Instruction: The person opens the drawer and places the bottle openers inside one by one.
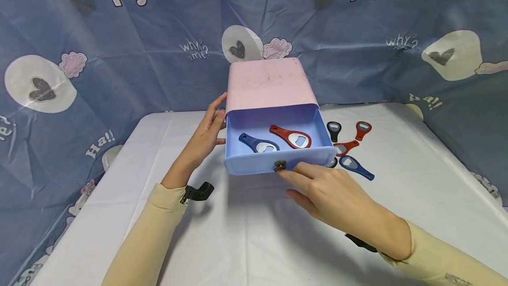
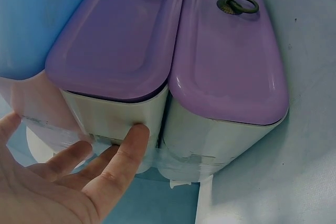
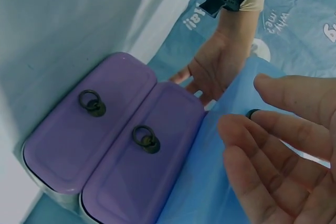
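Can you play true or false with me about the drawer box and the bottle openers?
1. The top drawer is pulled open. True.
2. Two bottle openers lie inside it, a blue one and a red one. True.
3. The left hand holds a bottle opener. False: it rests flat against the side of the pink box.
4. The table has no openers on it. False: several lie right of the box.

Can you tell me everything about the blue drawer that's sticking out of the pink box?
The blue drawer looks like smooth plastic with rounded corners and a small dark metal ring pull on its front. It is pulled open from the top of the pink box. Inside lie a blue bottle opener and a red bottle opener. The right hand touches its front.
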`<state>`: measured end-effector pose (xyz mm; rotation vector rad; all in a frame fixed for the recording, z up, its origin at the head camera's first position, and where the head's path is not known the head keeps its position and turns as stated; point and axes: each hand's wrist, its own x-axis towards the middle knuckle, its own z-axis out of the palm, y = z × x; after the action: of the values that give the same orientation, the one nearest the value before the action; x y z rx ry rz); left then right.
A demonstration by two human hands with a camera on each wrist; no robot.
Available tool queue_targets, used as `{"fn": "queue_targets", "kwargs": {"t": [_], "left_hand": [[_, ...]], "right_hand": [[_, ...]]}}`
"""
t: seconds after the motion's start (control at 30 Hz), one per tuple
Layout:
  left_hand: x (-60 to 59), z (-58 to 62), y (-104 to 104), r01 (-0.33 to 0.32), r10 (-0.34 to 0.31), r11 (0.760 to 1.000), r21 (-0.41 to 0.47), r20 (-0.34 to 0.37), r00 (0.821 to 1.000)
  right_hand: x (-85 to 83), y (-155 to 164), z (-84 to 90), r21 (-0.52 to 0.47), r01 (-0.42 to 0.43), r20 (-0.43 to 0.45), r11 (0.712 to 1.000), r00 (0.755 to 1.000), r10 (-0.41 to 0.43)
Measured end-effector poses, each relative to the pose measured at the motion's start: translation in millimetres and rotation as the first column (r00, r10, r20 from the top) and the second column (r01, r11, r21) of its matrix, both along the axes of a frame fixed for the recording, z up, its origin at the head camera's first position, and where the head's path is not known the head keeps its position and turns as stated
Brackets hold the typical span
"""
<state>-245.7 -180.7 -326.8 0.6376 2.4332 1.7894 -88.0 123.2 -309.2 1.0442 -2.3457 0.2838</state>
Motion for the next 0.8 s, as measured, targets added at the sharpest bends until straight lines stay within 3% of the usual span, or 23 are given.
{"fn": "queue_targets", "kwargs": {"t": [0.3, 0.8], "left_hand": [[-0.2, 0.8, 1, -0.003, 0.003, 1.0, -0.006, 0.005, 1.0], [0.4, 0.7, 1, 0.007, -0.007, 1.0, 0.007, 0.002, 1.0]], "right_hand": [[-6.6, -6, 1.7, -0.11, -0.031, -0.04, 0.993, 0.999, 0.027], [-11.6, -8, 6.2, -0.127, -0.041, 0.002, 0.991, 0.999, 0.042]]}}
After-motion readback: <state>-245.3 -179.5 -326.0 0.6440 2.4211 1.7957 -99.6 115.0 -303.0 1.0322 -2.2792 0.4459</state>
